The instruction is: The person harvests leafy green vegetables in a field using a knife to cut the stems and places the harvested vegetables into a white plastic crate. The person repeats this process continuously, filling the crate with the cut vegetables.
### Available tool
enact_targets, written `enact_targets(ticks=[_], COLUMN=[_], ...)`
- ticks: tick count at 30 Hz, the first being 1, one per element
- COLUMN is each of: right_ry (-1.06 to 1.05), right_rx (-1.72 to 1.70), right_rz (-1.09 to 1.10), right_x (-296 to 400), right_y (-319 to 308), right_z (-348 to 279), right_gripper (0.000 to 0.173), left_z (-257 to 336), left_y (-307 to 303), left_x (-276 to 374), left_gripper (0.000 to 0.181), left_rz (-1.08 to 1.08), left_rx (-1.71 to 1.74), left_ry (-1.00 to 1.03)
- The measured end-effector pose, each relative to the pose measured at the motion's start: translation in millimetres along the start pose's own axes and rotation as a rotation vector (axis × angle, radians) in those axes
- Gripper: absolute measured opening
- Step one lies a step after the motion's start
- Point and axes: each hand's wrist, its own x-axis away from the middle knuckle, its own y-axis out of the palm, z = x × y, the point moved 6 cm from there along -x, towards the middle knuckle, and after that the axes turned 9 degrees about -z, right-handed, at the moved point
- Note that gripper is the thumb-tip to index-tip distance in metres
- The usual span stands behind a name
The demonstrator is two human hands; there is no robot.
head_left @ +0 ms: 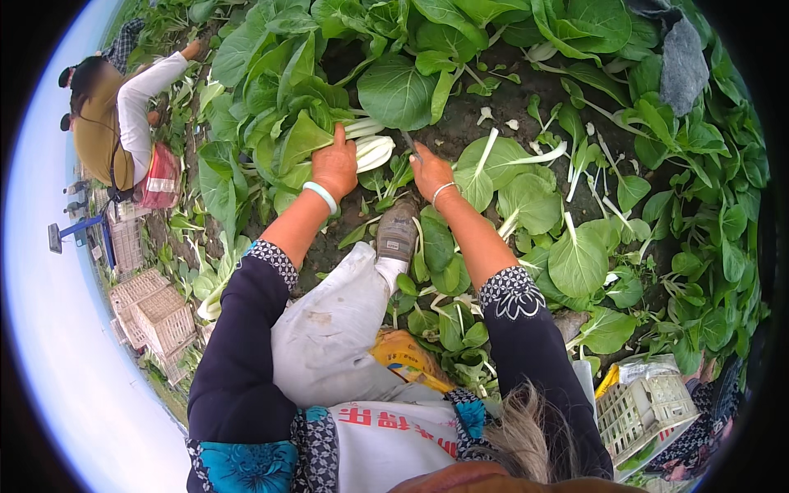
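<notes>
My left hand [333, 163], with a pale bangle at its wrist, is on a head of bok choy [373, 153]. The white stalk bases stick out to the right of my fingers, and the leaves spread to the left beneath the palm. In my right hand [431, 174] is a small knife [409, 144], its dark blade pointing up toward the standing plants; the handle is mostly hidden by my fingers. A narrow gap of soil separates the blade from the white stalks. Below the hands, my brown shoe [396, 231] rests among loose leaves.
Rows of leafy bok choy [394, 92] stand ahead. Cut leaves [577, 262] litter the soil at right. A grey cloth [683, 68] hangs over plants at upper right. Plastic crates [161, 311] stand at left, another crate [644, 407] at lower right. A person [108, 123] bends at upper left.
</notes>
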Motion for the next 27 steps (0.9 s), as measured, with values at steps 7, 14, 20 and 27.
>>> enact_targets(ticks=[7, 14, 20, 27], right_ry=[0.056, 0.086, 0.255, -0.023], right_rx=[0.119, 0.165, -0.15, -0.093], right_rz=[-0.077, -0.203, -0.318, 0.207], right_x=[-29, -43, 32, 130], right_y=[11, 24, 9, -107], right_z=[-1, 1, 7, -46], right_gripper=[0.044, 0.049, 0.056, 0.046], left_z=[0, -5, -13, -30], left_y=[5, 18, 17, -63], left_x=[7, 16, 54, 132], left_gripper=[0.046, 0.045, 0.05, 0.066], left_rz=[0.039, 0.063, 0.156, 0.365], left_rx=[0.037, 0.095, 0.251, 0.788], left_ry=[0.04, 0.062, 0.157, 0.5])
